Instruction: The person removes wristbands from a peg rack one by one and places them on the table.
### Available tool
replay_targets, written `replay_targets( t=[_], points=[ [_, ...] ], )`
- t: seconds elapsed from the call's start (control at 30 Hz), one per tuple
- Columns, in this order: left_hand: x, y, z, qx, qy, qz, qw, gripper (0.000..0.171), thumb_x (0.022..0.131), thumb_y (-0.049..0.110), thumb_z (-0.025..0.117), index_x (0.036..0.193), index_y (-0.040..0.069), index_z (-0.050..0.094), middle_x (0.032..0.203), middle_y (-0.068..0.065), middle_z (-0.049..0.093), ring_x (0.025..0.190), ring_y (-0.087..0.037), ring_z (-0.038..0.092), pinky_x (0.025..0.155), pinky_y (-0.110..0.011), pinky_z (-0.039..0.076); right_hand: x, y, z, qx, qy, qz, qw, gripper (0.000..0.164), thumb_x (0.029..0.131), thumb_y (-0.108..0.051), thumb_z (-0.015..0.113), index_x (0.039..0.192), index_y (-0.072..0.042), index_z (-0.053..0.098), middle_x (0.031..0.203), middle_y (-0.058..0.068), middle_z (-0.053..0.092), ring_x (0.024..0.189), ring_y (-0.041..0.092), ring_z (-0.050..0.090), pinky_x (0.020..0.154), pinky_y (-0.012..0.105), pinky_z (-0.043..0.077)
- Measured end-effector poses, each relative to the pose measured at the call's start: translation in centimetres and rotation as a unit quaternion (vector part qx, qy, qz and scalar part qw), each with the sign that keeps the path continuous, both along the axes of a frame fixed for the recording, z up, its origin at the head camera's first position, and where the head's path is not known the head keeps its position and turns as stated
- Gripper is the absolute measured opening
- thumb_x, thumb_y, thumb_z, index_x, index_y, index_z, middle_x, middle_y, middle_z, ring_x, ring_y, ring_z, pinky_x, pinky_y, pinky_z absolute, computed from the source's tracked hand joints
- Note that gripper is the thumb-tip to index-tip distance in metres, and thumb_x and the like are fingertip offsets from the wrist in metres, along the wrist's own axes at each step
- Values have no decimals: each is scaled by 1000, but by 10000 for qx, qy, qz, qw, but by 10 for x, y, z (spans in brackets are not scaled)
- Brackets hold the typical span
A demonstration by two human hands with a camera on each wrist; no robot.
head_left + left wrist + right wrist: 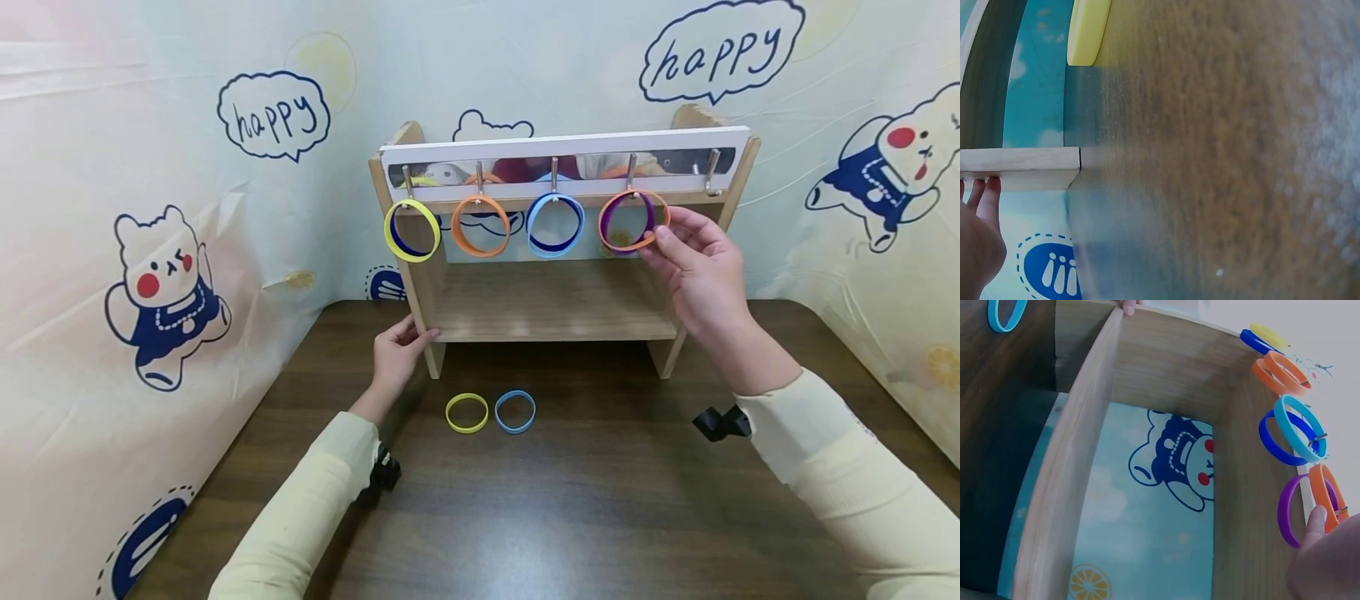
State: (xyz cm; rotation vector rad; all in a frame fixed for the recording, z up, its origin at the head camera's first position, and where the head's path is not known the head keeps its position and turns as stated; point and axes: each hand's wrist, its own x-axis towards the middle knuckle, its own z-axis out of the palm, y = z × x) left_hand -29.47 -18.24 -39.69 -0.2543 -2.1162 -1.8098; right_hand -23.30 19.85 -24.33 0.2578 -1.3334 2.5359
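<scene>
Printed cloth (281, 212) surrounds the left, far and right of a brown table (600, 500). The grip of the right hand (701, 267) pinches an orange band (1319, 487) between thumb and fingers at the fourth hook (632, 171) from the left, with a purple band (1283, 515) behind it. Leftward along the rack (555, 300), the third hook (554, 171) carries a light blue band (1280, 419) and a dark blue band (1264, 436); the second, two orange bands (456, 229); the first, a yellow band (387, 233) and a navy band (1254, 342). Low on the rack's left side, the left hand (396, 350) holds the panel, fingers against its outer face. Near of the rack, a lime band (467, 430) lies just left of a sky-blue band (515, 431).
</scene>
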Motion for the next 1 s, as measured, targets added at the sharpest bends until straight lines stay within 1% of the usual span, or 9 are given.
replay_targets(
  t=[0.1, 0.3, 0.47, 0.63, 0.73, 0.83, 1.0],
  points=[
    [0, 0, 0, 1, 5, 6, 10000, 46, 85, 7, 76, 128, 0, 61, 118, -22, 64, 106, -31, 63, 83, -31, 54, 0, 0, 2, -70, 82, 12, 9999, 33, 85, 3, 69, 118, 1, 61, 105, 13, 52, 89, 20, 64, 79, 29, 54],
    [0, 0, 0, -46, 14, 22, 10000, 46, 85, 7, 76, 128, -1, 61, 117, -22, 65, 106, -31, 63, 83, -31, 54, 0, 0, 7, -343, 119, 53, 9993, 34, 83, 4, 71, 116, 2, 62, 102, 13, 52, 85, 20, 66, 78, 29, 54],
    [1, -1, 1, -96, -23, 39, 9999, 46, 85, 9, 76, 129, 0, 61, 119, -22, 64, 106, -31, 63, 85, -35, 53, 3, -2, 10, -447, 208, 77, 9988, 36, 83, 6, 70, 118, 4, 61, 99, 13, 53, 84, 20, 66, 78, 30, 55],
    [1, -1, 1, -107, -30, 32, 9999, 47, 86, 9, 76, 129, 0, 61, 120, -22, 64, 107, -32, 63, 86, -38, 53, 8, -4, 13, -363, 183, 54, 9992, 40, 83, 4, 72, 121, 3, 60, 107, 15, 54, 89, 22, 67, 79, 30, 54],
    [1, -1, 1, -92, -2, 22, 10000, 47, 85, 9, 76, 129, 0, 61, 121, -22, 63, 107, -32, 63, 86, -38, 53, 12, -4, 15, -269, 167, 45, 9995, 41, 83, 2, 72, 122, 2, 60, 109, 15, 54, 91, 22, 66, 80, 30, 54],
    [0, -1, 0, -82, -2, 9, 10000, 47, 86, 9, 76, 129, 1, 61, 122, -22, 63, 108, -32, 63, 87, -38, 53, 16, -4, 15, -110, 144, 37, 9998, 40, 83, 1, 73, 121, 1, 61, 110, 15, 54, 92, 22, 65, 81, 30, 54],
    [0, -1, -1, -68, 12, -7, 10000, 47, 86, 9, 76, 129, 1, 61, 122, -22, 62, 108, -31, 62, 86, -37, 53, 21, -5, 12, 233, 152, 67, 9996, 40, 83, -3, 73, 122, 0, 62, 116, 16, 54, 97, 23, 65, 82, 29, 53]
  ],
)
